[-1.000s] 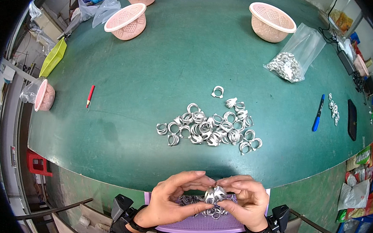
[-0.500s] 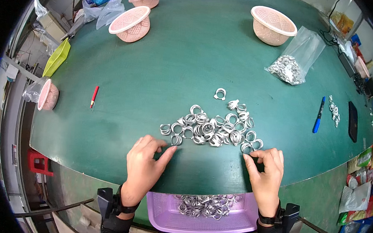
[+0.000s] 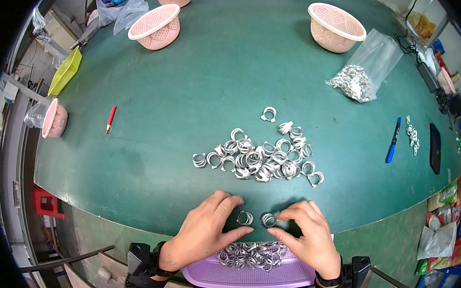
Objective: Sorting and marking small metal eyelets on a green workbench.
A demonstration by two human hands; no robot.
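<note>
Near the table's front edge, my left hand (image 3: 209, 223) curls its thumb and fingers around a small silvery metal ring (image 3: 245, 218). Just to the right, my right hand (image 3: 305, 230) has another metal ring (image 3: 268, 220) between thumb and fingertips. The two rings are close together but apart. Beyond my hands lies a loose pile of similar metal rings (image 3: 253, 159), with one single ring (image 3: 268, 114) farther back. Below the table edge, a purple plastic basket (image 3: 247, 283) contains many more rings and is partly covered by my hands.
Pink baskets (image 3: 154, 27) stand at the far left, and another pink basket (image 3: 336, 29) at the far right beside a clear bag of small metal parts (image 3: 352, 83). A red pen-like tool (image 3: 111, 119) lies left; a blue marker (image 3: 394, 140) and black phone (image 3: 435, 148) lie right.
Both hands have drawn toward each other and nearer the table edge, each bringing metal rings from the pile's near side. The pile itself stays largely as it was.
</note>
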